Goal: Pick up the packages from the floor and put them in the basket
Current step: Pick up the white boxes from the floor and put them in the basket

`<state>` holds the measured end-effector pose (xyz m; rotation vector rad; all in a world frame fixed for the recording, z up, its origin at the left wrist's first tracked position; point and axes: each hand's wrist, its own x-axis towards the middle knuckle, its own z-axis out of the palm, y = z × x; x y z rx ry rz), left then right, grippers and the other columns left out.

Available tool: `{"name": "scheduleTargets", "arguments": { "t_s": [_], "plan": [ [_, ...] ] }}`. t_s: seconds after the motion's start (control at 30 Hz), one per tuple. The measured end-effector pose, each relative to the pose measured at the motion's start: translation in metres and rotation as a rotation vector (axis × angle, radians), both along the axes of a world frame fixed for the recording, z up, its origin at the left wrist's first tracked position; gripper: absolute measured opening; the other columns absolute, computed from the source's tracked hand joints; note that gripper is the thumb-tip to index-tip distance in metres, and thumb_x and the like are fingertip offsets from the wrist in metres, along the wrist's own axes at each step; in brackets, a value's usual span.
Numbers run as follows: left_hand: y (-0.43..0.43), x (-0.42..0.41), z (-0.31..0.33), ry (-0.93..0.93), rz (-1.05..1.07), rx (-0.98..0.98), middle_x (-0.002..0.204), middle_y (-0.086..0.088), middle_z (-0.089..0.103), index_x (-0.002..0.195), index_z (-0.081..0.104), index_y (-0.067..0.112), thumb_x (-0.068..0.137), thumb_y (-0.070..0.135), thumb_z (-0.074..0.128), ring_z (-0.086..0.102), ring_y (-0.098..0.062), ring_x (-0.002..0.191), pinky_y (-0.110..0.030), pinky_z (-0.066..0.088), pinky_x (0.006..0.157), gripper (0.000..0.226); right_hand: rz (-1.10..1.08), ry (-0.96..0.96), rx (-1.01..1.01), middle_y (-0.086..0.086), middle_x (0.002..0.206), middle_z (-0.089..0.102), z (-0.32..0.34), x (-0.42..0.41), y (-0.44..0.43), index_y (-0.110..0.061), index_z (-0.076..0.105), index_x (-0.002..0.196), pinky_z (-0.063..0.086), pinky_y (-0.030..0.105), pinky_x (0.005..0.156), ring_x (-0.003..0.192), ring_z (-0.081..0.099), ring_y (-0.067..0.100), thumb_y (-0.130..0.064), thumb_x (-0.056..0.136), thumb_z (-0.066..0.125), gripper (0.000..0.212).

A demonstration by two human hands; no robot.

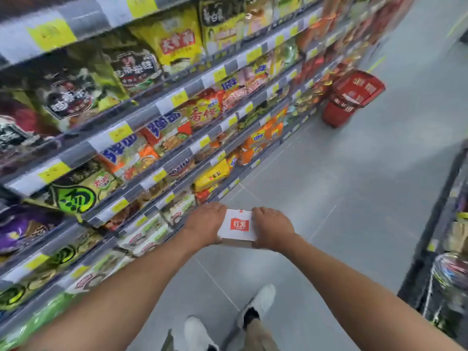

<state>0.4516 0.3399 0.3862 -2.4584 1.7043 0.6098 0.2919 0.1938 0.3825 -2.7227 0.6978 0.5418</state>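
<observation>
A white package [237,225] with a red square logo is held out in front of me above the grey floor. My left hand [204,224] grips its left side and my right hand [272,228] grips its right side. More white edges show under it, so it may be a small stack. A red shopping basket [350,98] stands on the floor far ahead at the right end of the shelves, well away from my hands.
Shelves [162,107] full of noodle bags run along the left side of the aisle. Another dark shelf unit [440,249] borders the right. Grey tiled floor [354,188] stretches between me and the basket. My white shoes [260,300] are below.
</observation>
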Motion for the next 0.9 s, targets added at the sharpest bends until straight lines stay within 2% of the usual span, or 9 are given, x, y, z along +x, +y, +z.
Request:
{"name": "scheduleTargets", "arguments": {
  "t_s": [0.17,0.47,0.6,0.8,0.9],
  "plan": [
    [-0.11,-0.046,0.004,-0.017,-0.172,-0.018,0.123,-0.004,0.059,0.125,0.049,0.018,0.073,0.049,0.081,0.059,-0.026,0.114,-0.037,0.047,0.083,0.069,-0.127,-0.005,-0.032,0.007,0.121,0.064,0.004,-0.066,-0.083,-0.015,0.052,0.124,0.048,0.034,0.089,0.108,0.063,0.029,-0.049,0.073,0.08,0.068],
    [-0.257,-0.108,0.011,0.014,-0.356,-0.05,0.12,-0.005,0.061,0.123,0.05,0.019,0.073,0.048,0.079,0.06,-0.027,0.112,-0.038,0.048,0.088,0.065,-0.324,-0.028,-0.058,0.006,0.118,0.065,0.015,-0.151,-0.19,-0.014,0.053,0.122,0.047,0.033,0.082,0.103,0.065,0.028,-0.049,0.071,0.082,0.068],
    [-0.31,-0.12,0.014,0.009,-0.421,-0.077,0.117,-0.003,0.062,0.122,0.051,0.021,0.07,0.05,0.081,0.061,-0.027,0.107,-0.038,0.05,0.081,0.067,-0.396,-0.037,-0.063,0.006,0.121,0.064,0.018,-0.17,-0.23,-0.014,0.052,0.124,0.047,0.034,0.085,0.107,0.063,0.029,-0.047,0.072,0.083,0.07],
    [-0.395,-0.116,0.012,0.012,-0.515,-0.095,0.117,-0.002,0.064,0.123,0.053,0.022,0.067,0.05,0.082,0.063,-0.027,0.106,-0.038,0.054,0.081,0.069,-0.464,-0.065,-0.089,0.006,0.116,0.065,0.015,-0.174,-0.298,-0.016,0.052,0.118,0.045,0.033,0.077,0.102,0.064,0.028,-0.052,0.07,0.082,0.067],
    [-0.442,-0.105,0.015,0.032,-0.537,-0.113,0.119,-0.001,0.065,0.124,0.055,0.023,0.067,0.048,0.084,0.063,-0.027,0.106,-0.038,0.053,0.082,0.068,-0.49,-0.07,-0.1,0.006,0.116,0.065,0.016,-0.162,-0.339,-0.016,0.052,0.117,0.038,0.032,0.072,0.102,0.064,0.029,-0.052,0.071,0.081,0.065]
  ]
}}
